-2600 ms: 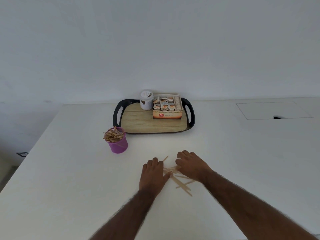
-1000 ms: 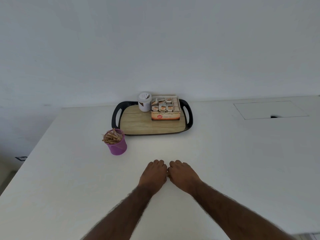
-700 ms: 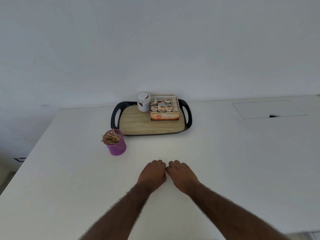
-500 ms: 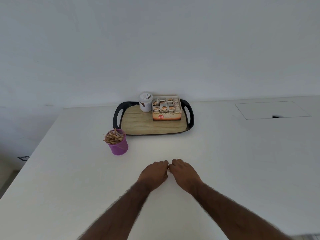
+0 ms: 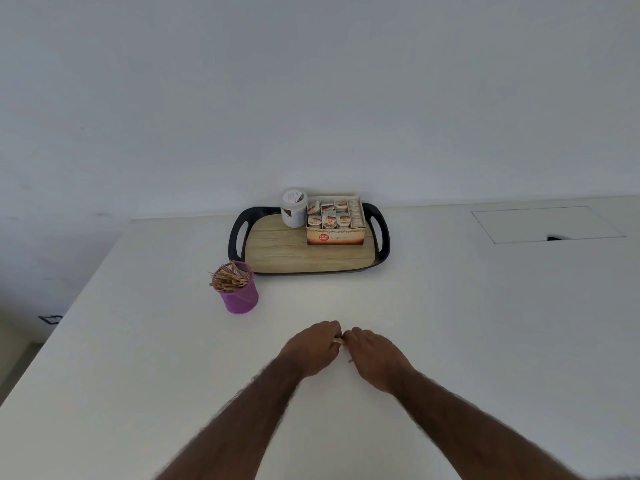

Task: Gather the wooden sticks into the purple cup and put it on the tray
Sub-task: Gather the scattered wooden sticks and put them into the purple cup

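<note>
Left hand [image 5: 313,348] and right hand [image 5: 374,358] meet, fingers curled on the last loose sticks [image 5: 338,340], while the stick-filled cup [image 5: 239,297] stands just near-left of the tray [image 5: 381,237], not yet on it.

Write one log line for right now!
left hand, right hand: holding wooden sticks | purple cup: on table beside tray

Left hand [image 5: 311,348], right hand [image 5: 375,358] and hairy forearms [image 5: 266,403] are bare.
</note>
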A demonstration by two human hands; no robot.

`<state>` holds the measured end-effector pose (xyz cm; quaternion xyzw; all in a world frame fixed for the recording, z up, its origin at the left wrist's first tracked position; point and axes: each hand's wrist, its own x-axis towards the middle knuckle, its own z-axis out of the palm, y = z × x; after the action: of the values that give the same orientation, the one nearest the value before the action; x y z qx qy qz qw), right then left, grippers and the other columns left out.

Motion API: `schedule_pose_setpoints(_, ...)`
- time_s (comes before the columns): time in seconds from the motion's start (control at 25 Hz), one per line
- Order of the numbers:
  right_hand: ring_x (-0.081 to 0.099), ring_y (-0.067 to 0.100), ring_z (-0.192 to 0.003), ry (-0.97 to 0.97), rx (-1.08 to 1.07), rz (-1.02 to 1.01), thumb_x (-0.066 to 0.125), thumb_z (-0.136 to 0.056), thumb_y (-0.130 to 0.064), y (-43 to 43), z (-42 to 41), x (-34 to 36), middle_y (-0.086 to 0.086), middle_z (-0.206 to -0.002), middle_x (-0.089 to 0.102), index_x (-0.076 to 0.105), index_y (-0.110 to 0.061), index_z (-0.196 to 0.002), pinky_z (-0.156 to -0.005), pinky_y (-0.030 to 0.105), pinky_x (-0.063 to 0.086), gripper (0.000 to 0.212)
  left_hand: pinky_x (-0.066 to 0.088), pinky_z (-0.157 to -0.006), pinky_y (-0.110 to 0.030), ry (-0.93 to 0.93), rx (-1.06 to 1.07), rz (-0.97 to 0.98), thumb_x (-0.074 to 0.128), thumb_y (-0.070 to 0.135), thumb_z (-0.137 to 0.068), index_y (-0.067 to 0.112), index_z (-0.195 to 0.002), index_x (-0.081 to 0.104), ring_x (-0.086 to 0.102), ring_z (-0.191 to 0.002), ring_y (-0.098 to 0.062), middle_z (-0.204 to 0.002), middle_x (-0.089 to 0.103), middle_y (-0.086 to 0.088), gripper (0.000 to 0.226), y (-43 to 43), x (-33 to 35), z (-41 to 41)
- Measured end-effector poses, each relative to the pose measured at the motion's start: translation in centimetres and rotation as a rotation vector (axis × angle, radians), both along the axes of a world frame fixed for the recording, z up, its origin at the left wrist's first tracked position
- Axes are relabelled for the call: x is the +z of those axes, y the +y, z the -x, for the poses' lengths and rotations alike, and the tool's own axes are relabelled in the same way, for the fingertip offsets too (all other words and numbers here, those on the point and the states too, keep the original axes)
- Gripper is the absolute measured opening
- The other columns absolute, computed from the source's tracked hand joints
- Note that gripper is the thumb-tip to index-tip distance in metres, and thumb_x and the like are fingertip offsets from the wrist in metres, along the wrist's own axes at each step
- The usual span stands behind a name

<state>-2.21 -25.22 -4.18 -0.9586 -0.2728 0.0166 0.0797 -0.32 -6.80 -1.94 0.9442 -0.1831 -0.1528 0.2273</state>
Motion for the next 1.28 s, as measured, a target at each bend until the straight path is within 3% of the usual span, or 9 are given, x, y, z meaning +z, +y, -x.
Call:
schedule_pose_setpoints(0.12,0.061,0.029,-0.069,-0.078,0.017,0.018,0.035,-0.101,-0.032,-0.5,0.5,-0.2,0.005,-0.087,0.059,0.056,-0.013,-0.101,-0.056,0.037,0.037,0.028,0.051,-0.079,-0.041,0.078,-0.004,0.062,0.051,0.022,-0.093,0.017,-0.099,0.061,0.058,-0.089,-0.019,-0.097,0.063,0.003,0.012,0.1,0.2,-0.1)
schedule_pose_setpoints(0.28,0.061,0.024,-0.073,-0.023,0.068,0.02,0.037,-0.096,-0.059,-1.2,0.0,0.8,0.001,-0.091,0.061,0.051,-0.016,-0.11,-0.063,0.035,0.042,0.047,0.048,-0.074,-0.035,0.165,0.01,0.106,0.05,0.017,-0.088,0.013,-0.096,0.066,0.059,-0.085,-0.018,-0.088,0.061,0.004,0.018,0.4,0.5,-0.3)
schedule_pose_setpoints(0.44,0.068,0.032,-0.08,-0.022,-0.016,0.08,0.039,-0.101,-0.035,0.2,-1.2,1.6,0.008,-0.097,0.069,0.055,-0.014,-0.118,-0.066,0.037,0.047,0.031,0.05,-0.079,-0.048,0.198,0.149,0.275,0.029,0.049,-0.097,0.014,-0.091,0.056,0.058,-0.079,-0.02,-0.088,0.066,-0.006,0.045,-0.3,0.9,0.1)
schedule_pose_setpoints(0.64,0.066,0.028,-0.072,0.087,-0.18,0.009,0.038,-0.098,-0.024,2.6,-1.5,2.0,0.007,-0.082,0.071,0.058,-0.012,-0.098,-0.061,0.031,0.046,0.024,0.054,-0.077,-0.042,-0.034,0.131,0.072,0.003,0.083,-0.09,0.025,-0.098,0.049,0.063,-0.084,-0.015,-0.091,0.067,0.004,0.074,-1.4,2.2,0.6)
schedule_pose_setpoints(0.76,0.065,0.027,-0.068,0.039,-0.138,-0.009,0.039,-0.101,-0.029,2.5,-1.3,2.3,0.005,-0.081,0.07,0.058,-0.014,-0.101,-0.058,0.031,0.041,0.024,0.053,-0.082,-0.044,-0.042,0.138,0.125,0.002,0.083,-0.089,0.023,-0.087,0.056,0.058,-0.082,-0.011,-0.086,0.061,0.006,0.081,-0.8,3.1,0.1)
schedule_pose_setpoints(0.88,0.056,0.026,-0.062,-0.008,-0.129,0.042,0.041,-0.1,-0.033,2.2,-1.2,2.6,0.005,-0.083,0.069,0.053,-0.019,-0.09,-0.057,0.033,0.035,0.022,0.053,-0.086,-0.036,-0.007,0.364,0.387,0.005,0.084,-0.088,0.027,-0.097,0.069,0.062,-0.093,-0.006,-0.1,0.068,0.008,0.087,0.8,4.2,-0.5)
schedule_pose_setpoints(0.96,0.045,0.024,-0.059,-0.015,-0.158,0.044,0.042,-0.099,-0.034,2.2,-1.2,2.9,0.004,-0.081,0.067,0.045,-0.022,-0.084,-0.056,0.034,0.033,0.02,0.051,-0.084,-0.035,-0.029,0.582,0.578,0.008,0.078,-0.094,0.022,-0.095,0.071,0.066,-0.097,-0.013,-0.1,0.072,0.004,0.085,2.0,4.4,-0.7)
schedule_pose_setpoints(1.08,0.043,0.022,-0.057,-0.017,-0.136,0.058,0.042,-0.099,-0.034,2.9,-1.3,3.3,0.004,-0.08,0.066,0.047,-0.021,-0.084,-0.055,0.033,0.032,0.02,0.05,-0.093,-0.045,0.205,0.78,0.86,0.009,0.063,-0.1,0.004,-0.099,0.071,0.067,-0.104,-0.032,-0.103,0.074,-0.012,0.086,2.2,4.3,-0.6)
schedule_pose_setpoints(1.28,0.037,0.015,-0.048,-0.021,-0.093,0.042,0.042,-0.098,-0.034,5.0,-1.5,3.5,0.001,-0.072,0.064,0.053,-0.02,-0.081,-0.047,0.027,0.022,0.025,0.053,-0.097,-0.044,0.214,0.735,0.88,0.016,0.05,-0.108,0.002,-0.099,0.073,0.07,-0.101,-0.03,-0.099,0.076,-0.012,0.075,0.0,4.8,0.0)
